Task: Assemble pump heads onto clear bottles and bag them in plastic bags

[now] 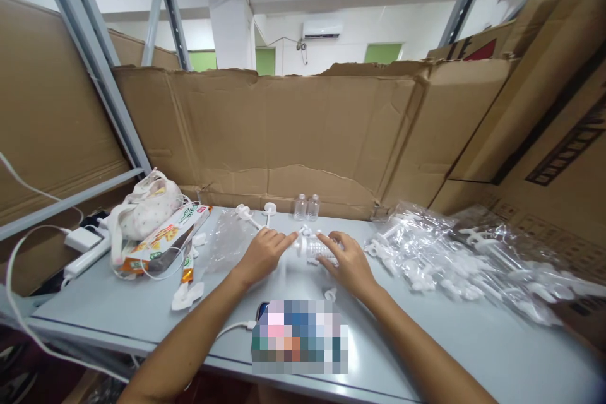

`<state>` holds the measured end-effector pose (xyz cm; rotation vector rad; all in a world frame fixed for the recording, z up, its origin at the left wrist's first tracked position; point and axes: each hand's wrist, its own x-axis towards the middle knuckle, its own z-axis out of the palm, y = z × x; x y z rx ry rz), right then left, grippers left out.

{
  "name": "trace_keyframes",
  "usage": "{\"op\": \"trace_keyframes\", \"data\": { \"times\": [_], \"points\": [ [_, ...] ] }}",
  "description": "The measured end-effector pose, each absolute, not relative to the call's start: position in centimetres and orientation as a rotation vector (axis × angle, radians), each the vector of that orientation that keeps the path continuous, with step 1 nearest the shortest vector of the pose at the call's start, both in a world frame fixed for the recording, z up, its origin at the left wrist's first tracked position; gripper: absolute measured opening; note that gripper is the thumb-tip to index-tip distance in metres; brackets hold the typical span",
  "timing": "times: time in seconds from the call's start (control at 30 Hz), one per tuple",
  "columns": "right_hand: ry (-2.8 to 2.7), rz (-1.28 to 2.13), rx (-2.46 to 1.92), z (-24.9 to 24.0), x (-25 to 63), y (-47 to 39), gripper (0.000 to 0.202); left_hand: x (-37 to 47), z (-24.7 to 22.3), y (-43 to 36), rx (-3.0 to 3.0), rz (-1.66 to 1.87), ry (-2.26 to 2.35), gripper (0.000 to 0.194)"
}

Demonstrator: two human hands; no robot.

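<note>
A clear ribbed bottle with a white neck piece (315, 247) lies on its side between my hands at the middle of the table. My right hand (349, 260) holds its right part, thumb and fingers around it. At its left end is my left hand (266, 254), index finger stretched to the white piece and the other fingers curled; what they hold, if anything, is hidden. Small white parts (307, 229) lie just behind the bottle, and a white ring-like piece (330, 294) is in front of it. Two clear bottles (307, 207) stand upright at the back.
Plastic bags of white parts (435, 252) cover the right side. At left are a white cloth bag (148, 205), an orange-white box (165, 237), a thin plastic bag (230, 237) and white pump pieces (269, 209). A phone, blurred out (299, 336), lies at the front with a cable.
</note>
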<state>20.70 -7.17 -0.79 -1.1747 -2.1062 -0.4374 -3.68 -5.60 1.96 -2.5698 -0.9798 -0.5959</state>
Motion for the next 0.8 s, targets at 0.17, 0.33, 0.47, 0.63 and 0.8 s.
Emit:
{"op": "trace_keyframes", "data": {
  "times": [0.17, 0.33, 0.47, 0.63, 0.8],
  "points": [
    [-2.111, -0.271, -1.124, -0.9, 20.4, -7.4, 0.042, -3.1, 1.4, -6.1, -2.686, -0.747, -1.076, 0.048],
    [-2.127, -0.404, -1.092, -0.6, 20.2, -7.7, 0.032, -2.9, 1.0, -6.1, -2.729, -0.892, -1.203, 0.049],
    [-2.136, -0.529, -1.079, -0.2, 20.0, -8.1, 0.027, -2.9, 0.9, -5.8, -2.736, -0.953, -1.331, 0.023],
    [-2.137, 0.095, -1.180, 0.7, 20.0, -8.6, 0.037, -3.1, 1.6, -6.2, -2.643, -0.818, -1.151, 0.016],
    [-1.993, 0.734, -1.156, 1.6, 20.3, -8.3, 0.034, -3.5, 2.3, -6.4, -2.558, -0.722, -0.879, 0.018]
  ]
}}
